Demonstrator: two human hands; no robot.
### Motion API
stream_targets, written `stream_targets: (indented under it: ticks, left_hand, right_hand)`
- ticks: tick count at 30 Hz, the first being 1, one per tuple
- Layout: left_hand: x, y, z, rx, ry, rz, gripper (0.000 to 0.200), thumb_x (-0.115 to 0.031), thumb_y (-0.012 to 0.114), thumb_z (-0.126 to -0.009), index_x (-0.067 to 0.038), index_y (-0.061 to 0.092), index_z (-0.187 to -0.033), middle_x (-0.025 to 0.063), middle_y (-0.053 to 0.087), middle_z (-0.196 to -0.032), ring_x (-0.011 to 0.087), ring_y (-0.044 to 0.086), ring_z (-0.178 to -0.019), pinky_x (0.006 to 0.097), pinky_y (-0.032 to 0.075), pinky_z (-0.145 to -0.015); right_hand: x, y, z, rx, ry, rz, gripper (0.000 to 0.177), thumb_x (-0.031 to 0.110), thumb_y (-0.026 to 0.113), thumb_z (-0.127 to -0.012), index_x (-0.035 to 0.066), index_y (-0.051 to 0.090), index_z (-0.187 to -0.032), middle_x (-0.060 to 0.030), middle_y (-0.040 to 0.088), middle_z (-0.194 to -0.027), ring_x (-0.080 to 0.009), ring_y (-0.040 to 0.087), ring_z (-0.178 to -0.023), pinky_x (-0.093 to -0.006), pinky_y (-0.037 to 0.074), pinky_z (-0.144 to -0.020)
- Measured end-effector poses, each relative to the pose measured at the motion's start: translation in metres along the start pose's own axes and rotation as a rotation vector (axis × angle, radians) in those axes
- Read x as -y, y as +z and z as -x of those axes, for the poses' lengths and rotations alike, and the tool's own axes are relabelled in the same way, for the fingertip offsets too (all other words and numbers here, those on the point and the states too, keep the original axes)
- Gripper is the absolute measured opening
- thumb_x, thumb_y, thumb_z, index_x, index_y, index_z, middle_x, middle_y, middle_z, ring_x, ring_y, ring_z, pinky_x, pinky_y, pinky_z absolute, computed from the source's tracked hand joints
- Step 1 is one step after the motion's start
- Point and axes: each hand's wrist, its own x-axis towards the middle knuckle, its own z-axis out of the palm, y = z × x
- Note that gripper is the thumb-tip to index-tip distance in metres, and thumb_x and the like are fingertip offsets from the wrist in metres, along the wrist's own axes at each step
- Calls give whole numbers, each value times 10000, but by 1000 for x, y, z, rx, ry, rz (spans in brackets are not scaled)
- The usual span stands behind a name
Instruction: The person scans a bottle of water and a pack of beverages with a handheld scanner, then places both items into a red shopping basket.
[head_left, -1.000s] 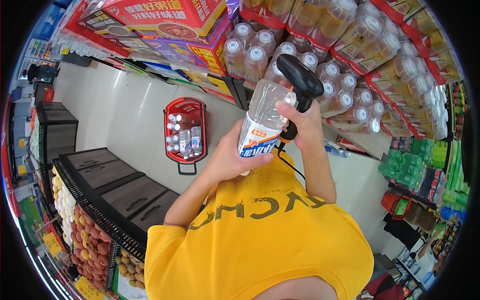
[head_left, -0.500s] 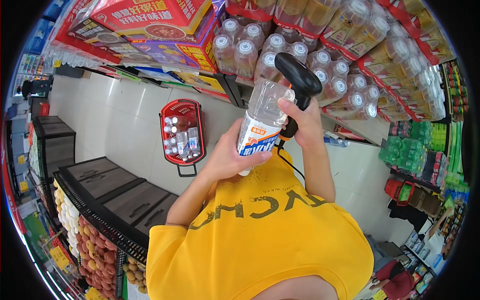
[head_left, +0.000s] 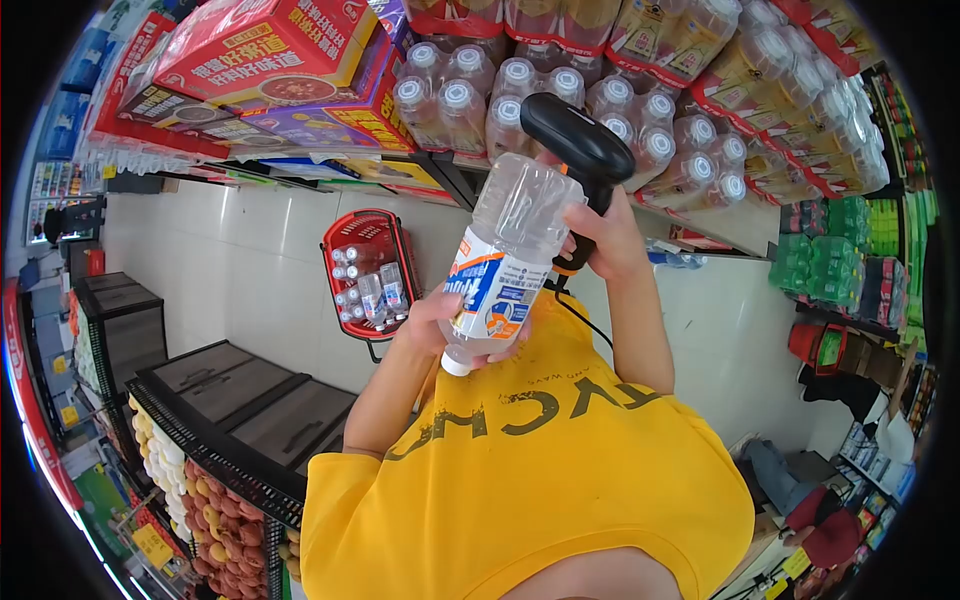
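Observation:
My left hand [head_left: 432, 322] grips a clear plastic bottle [head_left: 505, 250] with a white, blue and orange label, held upside down with its white cap toward my chest. My right hand [head_left: 606, 240] holds a black handheld barcode scanner [head_left: 575, 145] by its grip, the scanner head just above and behind the bottle's base. A black cord runs from the scanner down past my yellow shirt [head_left: 530, 470].
A red shopping basket [head_left: 345, 235] with several small bottles stands on the pale tiled floor. Shrink-wrapped bottle packs [head_left: 690, 130] and red cartons [head_left: 260, 50] fill the shelves ahead. Dark crates and fruit bins [head_left: 190, 470] lie at lower left.
The bottle has turned and tilted so that its label faces up and its cap shows below my left hand. The scanner stays over the bottle's base.

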Motion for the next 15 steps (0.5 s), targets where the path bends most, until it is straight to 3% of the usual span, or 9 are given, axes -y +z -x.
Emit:
stream_targets:
  ticks: [5,8,11,12,15]
  left_hand:
    - [0,-7,-3,30,-3,61,811,-479,695,-753,-19,400,-1352,254,610,-1033,286,641,-679,295,510,-461]
    - [-5,0,-1,-103,4,-36,775,-427,710,-770,-10,399,-1345,228,622,-1024,303,672,-752,309,538,-490]
    - [-24,15,2,-317,-34,-434,725,-362,730,-778,-1,419,-1324,196,637,-1012,301,687,-806,340,567,-529]
    - [-34,22,2,-391,-72,-537,699,-347,754,-769,5,460,-1296,166,650,-1039,263,687,-831,342,573,-623]
    - [-44,19,-3,-641,-4,-1125,779,-319,818,-704,36,463,-1299,182,637,-1117,292,678,-931,339,535,-807]
  right_hand:
    - [-1,-1,2,-74,18,59,503,137,784,-768,1,527,-1178,-11,582,-742,-67,513,-532,-219,416,-501]
    - [-3,0,3,-85,34,16,480,129,773,-779,11,531,-1176,-10,575,-730,-69,520,-534,-218,419,-502]
    - [-14,-5,1,-173,42,-13,469,138,767,-799,15,529,-1184,-11,570,-741,-79,509,-523,-234,419,-495]
    - [-20,-8,1,-209,53,-60,472,141,768,-804,17,526,-1190,-11,571,-749,-84,510,-529,-240,421,-496]
    - [-37,-14,-3,-300,67,-120,487,149,772,-812,21,520,-1209,-12,573,-772,-97,515,-549,-258,425,-502]
